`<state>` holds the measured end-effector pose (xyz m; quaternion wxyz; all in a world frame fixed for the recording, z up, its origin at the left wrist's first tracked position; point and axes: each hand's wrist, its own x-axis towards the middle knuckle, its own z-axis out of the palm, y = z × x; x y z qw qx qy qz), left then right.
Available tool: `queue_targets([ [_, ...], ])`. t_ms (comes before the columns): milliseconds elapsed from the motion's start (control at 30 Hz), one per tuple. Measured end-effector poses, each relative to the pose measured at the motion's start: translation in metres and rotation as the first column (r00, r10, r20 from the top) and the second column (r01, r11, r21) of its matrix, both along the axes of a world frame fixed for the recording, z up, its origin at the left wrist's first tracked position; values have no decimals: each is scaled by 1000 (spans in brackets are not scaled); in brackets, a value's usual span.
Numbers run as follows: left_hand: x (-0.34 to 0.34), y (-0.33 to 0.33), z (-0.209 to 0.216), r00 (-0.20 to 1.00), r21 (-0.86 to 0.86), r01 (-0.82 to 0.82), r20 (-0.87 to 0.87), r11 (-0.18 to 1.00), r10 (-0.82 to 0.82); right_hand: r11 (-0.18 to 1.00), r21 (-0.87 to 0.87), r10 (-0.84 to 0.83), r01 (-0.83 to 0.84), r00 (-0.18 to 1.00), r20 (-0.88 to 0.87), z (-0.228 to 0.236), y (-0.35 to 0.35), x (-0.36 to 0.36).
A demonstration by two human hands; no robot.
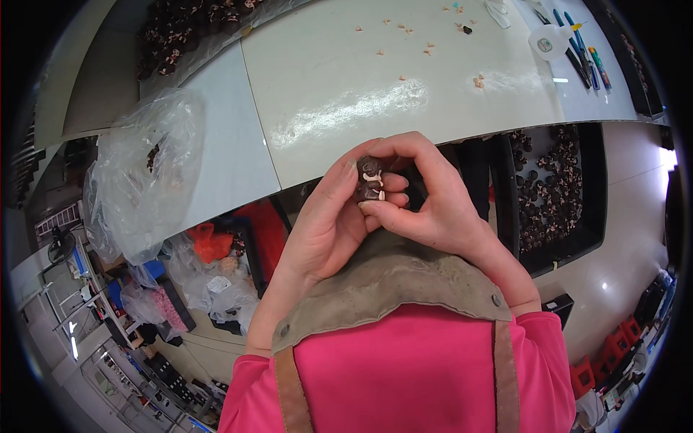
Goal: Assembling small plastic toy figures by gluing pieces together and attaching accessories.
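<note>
A small dark brown figurine with cream-coloured parts (370, 179) is held upright between my two hands, just off the table's near edge and in front of my apron. My left hand (325, 216) closes on it from the left, its thumb lying along the figurine's side and its fingers partly hidden behind it. From the right, my right hand (437, 202) curves round it, with the index finger at its top and the thumb at its base. On the white table (317, 90) beyond, several tiny cream pieces (403, 77) and a small dark piece (468, 30) are scattered.
A white squeeze bottle with a yellow tip (550, 42) lies beside several pens (577, 54) at the far right. Dark pieces fill a black tray (595, 195) below the table and a pile (170, 43) far left. A clear plastic bag (148, 173) hangs over the left edge.
</note>
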<state>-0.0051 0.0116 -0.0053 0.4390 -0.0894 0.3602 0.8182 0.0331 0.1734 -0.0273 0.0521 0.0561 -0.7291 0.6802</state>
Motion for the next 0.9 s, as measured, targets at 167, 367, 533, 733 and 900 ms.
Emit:
queue_targets([
  [167,2,0,-1,999,-16,-24,-32,1000,24,985,174,19,6,990,-143,1,2,-4],
  [367,2,-2,-6,999,72,-32,-35,997,35,994,113,20,-6,992,-124,-1,2,-4],
  [533,2,-2,-6,999,128,-20,-30,992,24,997,82,13,-3,992,-122,0,0,-2],
  [733,3,-1,-6,999,138,-17,-34,990,22,997,78,30,-22,994,-101,3,2,-2],
  [900,2,-1,-7,999,161,-5,-38,987,11,997,77,24,-15,994,-110,0,1,-3],
])
